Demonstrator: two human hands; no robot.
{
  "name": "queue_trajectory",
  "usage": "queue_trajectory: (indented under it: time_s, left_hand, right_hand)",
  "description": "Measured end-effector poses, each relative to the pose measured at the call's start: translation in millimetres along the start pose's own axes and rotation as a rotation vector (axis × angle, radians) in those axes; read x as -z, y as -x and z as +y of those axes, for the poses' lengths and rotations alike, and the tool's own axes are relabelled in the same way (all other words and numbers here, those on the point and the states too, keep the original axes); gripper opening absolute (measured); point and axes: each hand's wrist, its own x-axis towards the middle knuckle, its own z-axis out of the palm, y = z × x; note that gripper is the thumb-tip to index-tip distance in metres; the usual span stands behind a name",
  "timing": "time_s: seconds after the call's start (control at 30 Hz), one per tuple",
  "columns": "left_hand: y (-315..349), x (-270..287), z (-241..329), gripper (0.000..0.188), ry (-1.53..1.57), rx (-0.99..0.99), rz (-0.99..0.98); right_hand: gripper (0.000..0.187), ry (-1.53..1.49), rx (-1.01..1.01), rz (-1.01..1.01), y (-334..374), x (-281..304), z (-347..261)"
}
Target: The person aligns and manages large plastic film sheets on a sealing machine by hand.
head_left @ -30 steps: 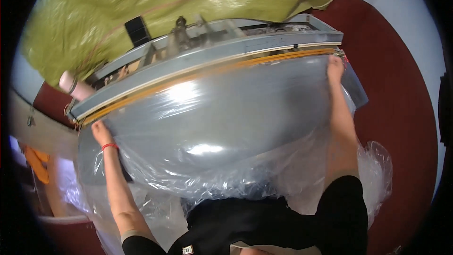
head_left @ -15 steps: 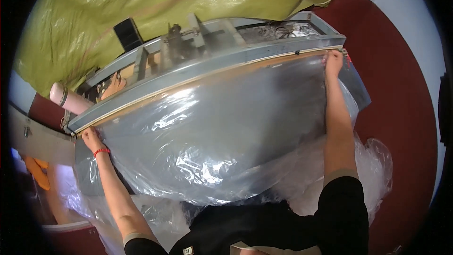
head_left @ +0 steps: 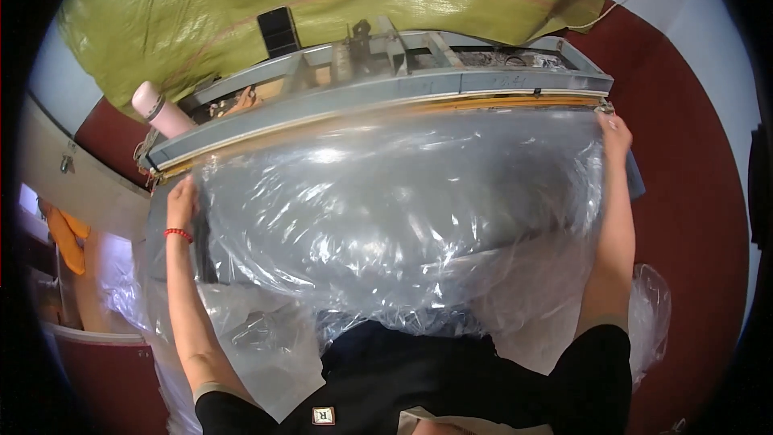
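- Left hand (head_left: 182, 203) pinches the left edge of the clear plastic sheet (head_left: 403, 209); right hand (head_left: 615, 130) clamps its right corner.
- Sheet spans between the 2 hands, draped over the grey machine frame (head_left: 378, 97), top edge near the orange sealing bar (head_left: 515, 103).
- Judgement: keep even tension on both sides, edge parallel to the bar, wrinkles smoothed out.
- Pink bottle (head_left: 161, 110) and green tarp (head_left: 322, 0) sit behind.

Small square white-and-dark label (head_left: 323, 416) on black shirt (head_left: 419, 379), bottom centre
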Motion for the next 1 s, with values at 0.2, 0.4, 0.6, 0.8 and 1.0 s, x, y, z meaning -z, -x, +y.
queue_trajectory:
  time_s: [0.2, 0.4, 0.6, 0.8, 1.0]
  left_hand:
    - [91.1, -86.9, 60.7, 0.015, 0.313, -0.077, -0.321]
    - [152.4, -121.5, 116.7, 0.012, 0.444, -0.088, -0.452]
    - [180.1, -115.7, 129.9, 0.009, 0.296, -0.168, -0.495]
    - [188.9, -104.7, 127.8, 0.013, 0.256, -0.358, -0.527]
    - [188.3, -103.6, 122.1, 0.019, -0.225, -0.766, -0.255]
  right_hand:
    - [0.034, 0.87, -0.392, 0.489, 40.0, 116.0, -26.1]
    - [0.025, 0.141, 0.239, -0.046, 71.6, -0.3, -177.2]
    - [0.04, -0.509, 0.438, -0.93, 210.0, -111.7, -353.6]
    - [0.01, -0.76, -0.045, -1.363, 274.8, -132.8, -394.2]
    - [0.011, -0.946, -0.196, -1.392, 291.0, -142.8, -387.5]
